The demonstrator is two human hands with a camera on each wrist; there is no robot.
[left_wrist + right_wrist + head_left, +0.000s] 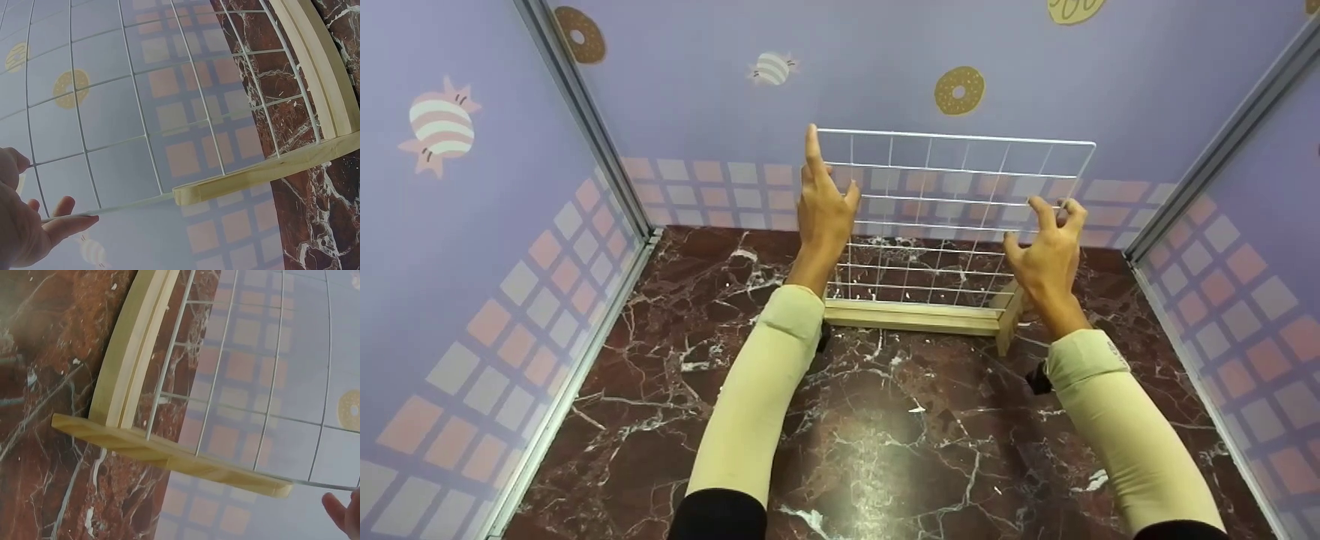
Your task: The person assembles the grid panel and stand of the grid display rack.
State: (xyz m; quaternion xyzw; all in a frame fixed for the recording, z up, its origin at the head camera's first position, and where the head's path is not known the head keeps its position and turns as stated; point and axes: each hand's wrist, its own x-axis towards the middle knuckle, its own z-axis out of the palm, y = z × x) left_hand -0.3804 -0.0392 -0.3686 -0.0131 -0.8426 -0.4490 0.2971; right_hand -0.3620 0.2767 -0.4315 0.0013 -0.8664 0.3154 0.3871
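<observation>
A white wire grid panel (930,199) stands upright with its lower edge along a pale wooden stand (911,316). My left hand (825,210) grips the panel's left edge, one finger stretched up along it to the top corner. In the left wrist view, fingers (67,222) lie against the edge wire. On the opposite edge, my right hand (1046,259) holds the panel with bent fingers. Only a fingertip (334,509) and a bit of that hand show in the right wrist view. Wooden side pieces (264,171) flank the panel's lower part.
The stand sits on a dark red marbled surface (885,450) with white veins. Lilac walls (690,97) with printed sweets and checks enclose the back and both sides. Grey metal strips (585,112) run along the corners.
</observation>
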